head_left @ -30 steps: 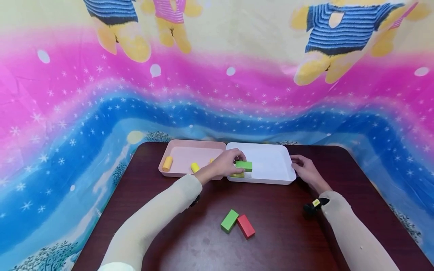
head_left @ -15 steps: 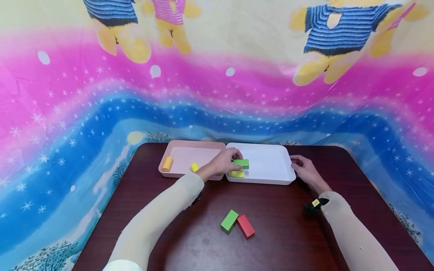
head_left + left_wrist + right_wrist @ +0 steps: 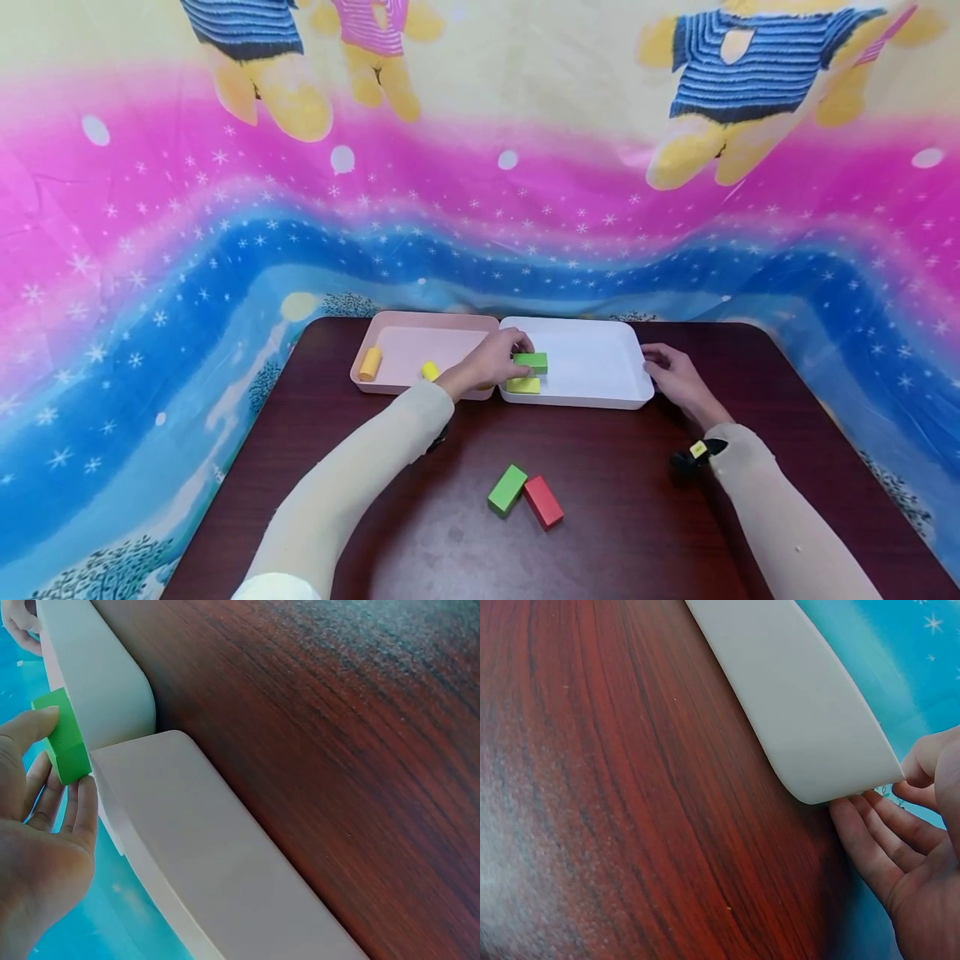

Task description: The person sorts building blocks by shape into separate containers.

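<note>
My left hand (image 3: 497, 358) pinches a green rectangular block (image 3: 531, 362) between thumb and fingers, at the left end of the white tray (image 3: 592, 402). In the left wrist view the green block (image 3: 69, 739) shows beside the tray walls, with the thumb on one face. A yellow block (image 3: 523, 386) lies in the tray's front left corner, just in front of the green one. At the tray's right end, my right hand (image 3: 675, 375) touches the outer wall. In the right wrist view its fingers (image 3: 866, 836) rest loosely extended against the white tray (image 3: 795, 712).
Left of the white tray, touching it, stands a pink tray (image 3: 390, 388) holding an orange-yellow cylinder (image 3: 370, 364) and a yellow cylinder (image 3: 430, 371). Nearer on the dark wooden table (image 3: 630, 500) lie another green block (image 3: 507, 490) and a red block (image 3: 543, 502). A printed curtain hangs behind.
My left hand has shifted slightly left with the green block, and more of the yellow block in front shows. My right hand has stayed at the tray's end.
</note>
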A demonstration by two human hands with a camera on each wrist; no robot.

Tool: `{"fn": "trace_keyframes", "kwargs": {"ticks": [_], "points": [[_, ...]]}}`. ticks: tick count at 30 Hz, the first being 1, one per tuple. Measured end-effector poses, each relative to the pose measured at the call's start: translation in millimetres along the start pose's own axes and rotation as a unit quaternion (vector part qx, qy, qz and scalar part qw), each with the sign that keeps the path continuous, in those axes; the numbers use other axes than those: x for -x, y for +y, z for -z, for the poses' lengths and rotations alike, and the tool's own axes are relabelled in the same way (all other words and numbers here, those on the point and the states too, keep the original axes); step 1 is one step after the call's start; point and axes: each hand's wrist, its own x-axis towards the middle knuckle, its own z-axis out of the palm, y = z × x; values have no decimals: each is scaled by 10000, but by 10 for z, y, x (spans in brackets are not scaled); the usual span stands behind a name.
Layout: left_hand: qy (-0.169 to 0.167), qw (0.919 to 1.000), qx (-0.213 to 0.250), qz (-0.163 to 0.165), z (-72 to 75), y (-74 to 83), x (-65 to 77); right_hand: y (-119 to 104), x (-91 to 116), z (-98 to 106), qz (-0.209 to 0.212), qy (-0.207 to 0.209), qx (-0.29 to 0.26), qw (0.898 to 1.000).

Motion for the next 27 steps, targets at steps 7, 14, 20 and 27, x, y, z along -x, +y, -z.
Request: {"fn": "trace_keyframes", "kwargs": {"ticks": [7, 14, 20, 27], "points": [[-38, 9999, -112, 39, -17, -35, 8, -19, 1, -4, 36, -2, -23, 10000], [-60, 9999, -124, -13, -20, -39, 14, -11, 3, -2, 87, -3, -46, 10000], [-110, 9999, 3, -9, -4, -35, 37, -8, 1, -3, 86, -14, -16, 10000], [-104, 9998, 152, -95, 30, -20, 65, -2, 7, 3, 65, 9, 23, 10000]]}}
